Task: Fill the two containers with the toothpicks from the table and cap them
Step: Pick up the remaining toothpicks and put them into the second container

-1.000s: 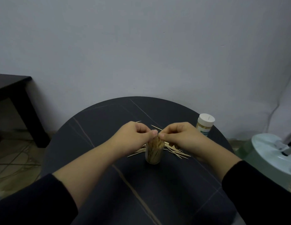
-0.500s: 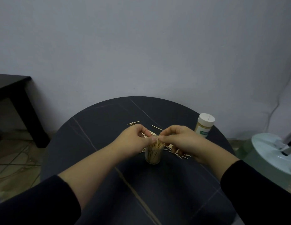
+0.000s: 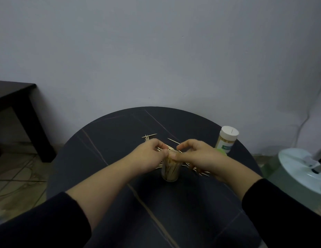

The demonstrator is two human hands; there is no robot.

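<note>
An open clear container (image 3: 170, 170) packed with toothpicks stands upright in the middle of the round dark table (image 3: 120, 133). My left hand (image 3: 149, 156) and my right hand (image 3: 197, 156) meet over its mouth, thumbs and fingertips pinching toothpicks at the rim. Loose toothpicks (image 3: 149, 136) lie scattered behind and to the right of the container, partly hidden by my hands. A second container (image 3: 226, 138), filled and closed with a white cap, stands at the table's right edge.
A pale green round object (image 3: 299, 169) sits low to the right of the table. A dark side table (image 3: 14, 93) stands at the left by the wall. Tiled floor shows at the lower left.
Both hands have dropped lower onto the container's mouth, pushing the toothpick bundle down. More loose toothpicks show behind my left hand.
</note>
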